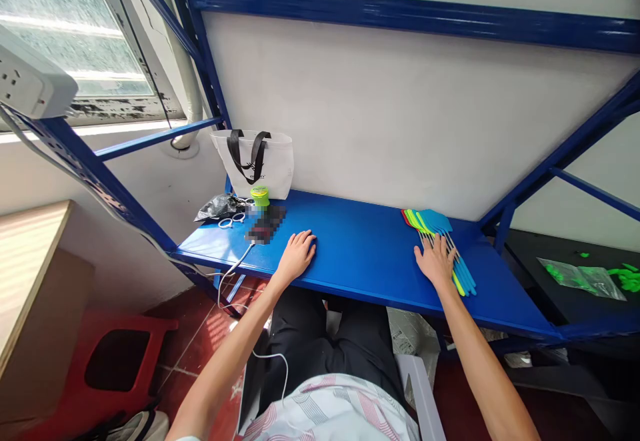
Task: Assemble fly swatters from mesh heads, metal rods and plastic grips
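Observation:
On the blue tabletop (350,241), my left hand (297,254) lies palm down with its fingers stretched out and nothing in it. To the right, my right hand (436,261) rests with spread fingers over a fanned bunch of fly swatters (436,221). Their flat heads are red, yellow-green and blue, pointing towards the wall. Thin metal shafts run under my fingers to blue and yellow handles (466,277) near the front edge. My fingers touch the shafts without wrapping round them; my palm hides part of the bunch.
At the left stand a white tote bag (275,164) and a green tub (260,195), beside a dark plastic bag (219,207), scissors (231,220) and a blurred device with a white cable (243,259). Blue frame posts flank the table. Bags of green pieces (575,275) lie far right.

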Demonstrator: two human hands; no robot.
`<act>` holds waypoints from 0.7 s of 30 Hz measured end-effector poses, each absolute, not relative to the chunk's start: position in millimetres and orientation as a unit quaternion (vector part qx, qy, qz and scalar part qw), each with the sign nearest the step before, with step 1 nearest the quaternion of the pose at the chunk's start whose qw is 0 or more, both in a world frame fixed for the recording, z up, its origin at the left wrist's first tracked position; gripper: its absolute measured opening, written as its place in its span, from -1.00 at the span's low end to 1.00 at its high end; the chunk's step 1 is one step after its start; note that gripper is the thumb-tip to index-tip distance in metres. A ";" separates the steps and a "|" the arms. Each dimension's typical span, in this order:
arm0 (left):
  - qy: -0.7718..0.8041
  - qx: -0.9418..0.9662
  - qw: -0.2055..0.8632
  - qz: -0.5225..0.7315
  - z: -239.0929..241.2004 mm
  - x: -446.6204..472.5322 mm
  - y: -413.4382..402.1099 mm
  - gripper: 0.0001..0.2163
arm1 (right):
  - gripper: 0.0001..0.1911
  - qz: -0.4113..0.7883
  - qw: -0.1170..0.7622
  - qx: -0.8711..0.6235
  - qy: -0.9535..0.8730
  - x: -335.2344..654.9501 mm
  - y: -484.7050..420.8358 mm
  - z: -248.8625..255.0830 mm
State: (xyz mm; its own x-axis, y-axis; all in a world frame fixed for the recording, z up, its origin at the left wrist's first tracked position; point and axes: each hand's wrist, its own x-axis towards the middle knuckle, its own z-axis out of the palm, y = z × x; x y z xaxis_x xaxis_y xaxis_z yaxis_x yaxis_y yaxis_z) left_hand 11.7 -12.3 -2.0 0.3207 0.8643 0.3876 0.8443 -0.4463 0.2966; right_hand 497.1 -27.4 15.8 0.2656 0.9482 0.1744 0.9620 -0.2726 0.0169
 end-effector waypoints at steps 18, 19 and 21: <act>0.525 0.813 0.019 0.251 -3.7 11.0 -10.6 -0.61 | -0.30 -0.083 0.039 -0.770 -0.632 474.1 -19.8 41.2; 0.524 0.814 0.019 0.251 -3.8 11.2 -10.5 -0.61 | -0.30 -0.084 0.041 -0.770 -0.631 474.6 -19.8 40.8; 0.524 0.814 0.018 0.251 -4.1 11.6 -10.4 -0.61 | -0.31 -0.087 0.044 -0.764 -0.637 473.9 -21.2 38.7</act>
State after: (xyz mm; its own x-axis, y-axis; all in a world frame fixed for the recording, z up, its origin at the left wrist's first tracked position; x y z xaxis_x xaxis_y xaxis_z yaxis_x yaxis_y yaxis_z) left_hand 11.6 -10.4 -4.1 0.3254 0.8616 0.3896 0.8437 -0.4506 0.2918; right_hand 473.9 -21.2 38.7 0.1723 0.9666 0.1898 0.9820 -0.1837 0.0440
